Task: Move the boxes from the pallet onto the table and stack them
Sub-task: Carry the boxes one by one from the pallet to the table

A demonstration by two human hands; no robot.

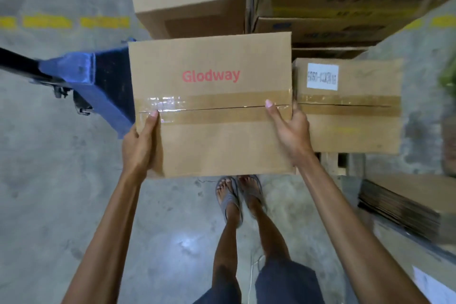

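Box [211, 103] sits in the air before us, over the floor, clear of the pallet [341, 163] — left hand [139, 145] and right hand [290, 131] each clamp a side, thumbs on top. We should keep it level; no surface shows yet.

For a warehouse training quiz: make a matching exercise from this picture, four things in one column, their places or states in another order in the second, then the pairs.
Things:
1. Glodway box
2. labelled box
3. pallet jack
4. flat cardboard

Places or states:
A. blue, left of the held box
B. stacked at far right, near the person
C. held at both sides by the left hand and right hand
D. resting just right of the held box, white sticker on top

Pairs: 1-C, 2-D, 3-A, 4-B
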